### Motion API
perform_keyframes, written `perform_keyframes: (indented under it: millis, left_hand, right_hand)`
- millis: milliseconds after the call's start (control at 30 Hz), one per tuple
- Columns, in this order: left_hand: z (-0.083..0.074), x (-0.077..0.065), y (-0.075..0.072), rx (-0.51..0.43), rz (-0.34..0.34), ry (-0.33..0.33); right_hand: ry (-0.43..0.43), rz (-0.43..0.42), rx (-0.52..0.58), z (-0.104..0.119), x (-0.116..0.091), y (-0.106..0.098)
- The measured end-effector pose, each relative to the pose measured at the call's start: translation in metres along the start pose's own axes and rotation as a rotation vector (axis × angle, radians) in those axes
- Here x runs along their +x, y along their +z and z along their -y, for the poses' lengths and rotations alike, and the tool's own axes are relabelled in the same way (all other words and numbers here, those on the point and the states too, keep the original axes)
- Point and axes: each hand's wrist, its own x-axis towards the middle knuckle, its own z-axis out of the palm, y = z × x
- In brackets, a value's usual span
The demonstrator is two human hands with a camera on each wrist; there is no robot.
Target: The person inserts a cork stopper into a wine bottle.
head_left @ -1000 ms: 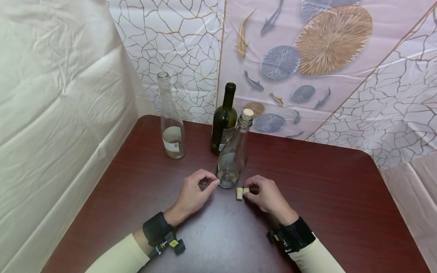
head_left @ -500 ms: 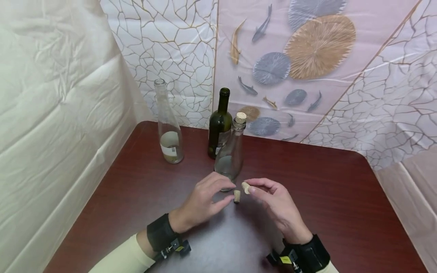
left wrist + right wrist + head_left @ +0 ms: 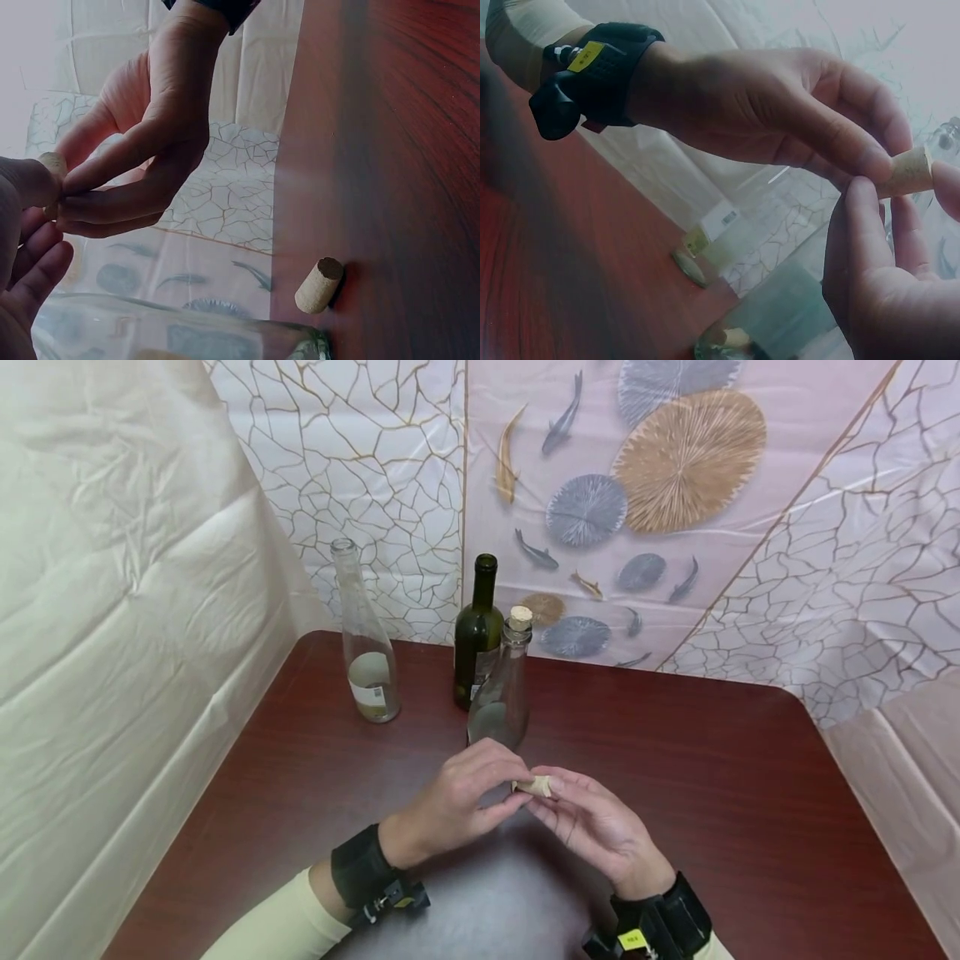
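Observation:
Both hands meet over the table at one small cork (image 3: 537, 786). My left hand (image 3: 459, 795) pinches it between thumb and fingers, as the right wrist view shows. From the other side my right hand (image 3: 600, 837) holds the same cork, its thumb at one end and fingertips along it. A second cork (image 3: 319, 286) stands on the table close to a bottle's base; the hands mostly cover it in the head view. Just behind the hands is a clear glass bottle (image 3: 501, 714) with a cork stopper (image 3: 521, 617) in its mouth; the hands hide its base.
A dark green bottle (image 3: 480, 639) without a stopper stands behind the stoppered one. Further left is an open clear bottle (image 3: 367, 652) with a pale label. The dark red table (image 3: 712, 793) has patterned cloth (image 3: 585, 510) hanging along its back and sides.
My right hand has lifted one cork off the table and turned it sideways. My left hand has moved right from beside the bottle's base and now grips that cork too.

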Motion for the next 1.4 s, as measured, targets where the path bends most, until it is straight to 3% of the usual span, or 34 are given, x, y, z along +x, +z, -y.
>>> perform_keyframes:
  millis: [133, 233, 300, 500, 567, 700, 867, 1400]
  left_hand:
    - [0.001, -0.001, 0.000, 0.010, 0.007, -0.005]
    - [0.001, -0.003, 0.000, 0.021, 0.012, -0.013]
    - [0.001, -0.006, 0.000, 0.029, 0.015, -0.021]
    - [0.002, -0.011, -0.001, 0.078, 0.028, -0.050]
    - [0.002, -0.012, -0.002, 0.091, 0.039, -0.059]
    - [0.001, -0.014, -0.004, 0.112, 0.071, -0.065]
    - [0.001, -0.015, -0.002, 0.138, 0.106, -0.053]
    - [-0.001, -0.018, -0.002, 0.124, 0.127, -0.063]
  right_hand:
    - [-0.002, -0.012, -0.040, 0.000, 0.001, -0.001]
    - [-0.023, -0.074, -0.154, 0.000, 0.000, 0.000]
    - [-0.062, -0.137, -0.285, 0.001, -0.001, 0.002]
    - [-0.272, -0.366, -0.858, 0.000, -0.008, 0.012]
    - [-0.345, -0.385, -1.011, -0.001, -0.008, 0.016]
    - [-0.458, -0.353, -1.186, -0.007, -0.007, 0.019]
    - [-0.510, -0.334, -1.237, -0.012, -0.004, 0.021]
    - [-0.460, -0.318, -1.163, -0.017, -0.004, 0.020]
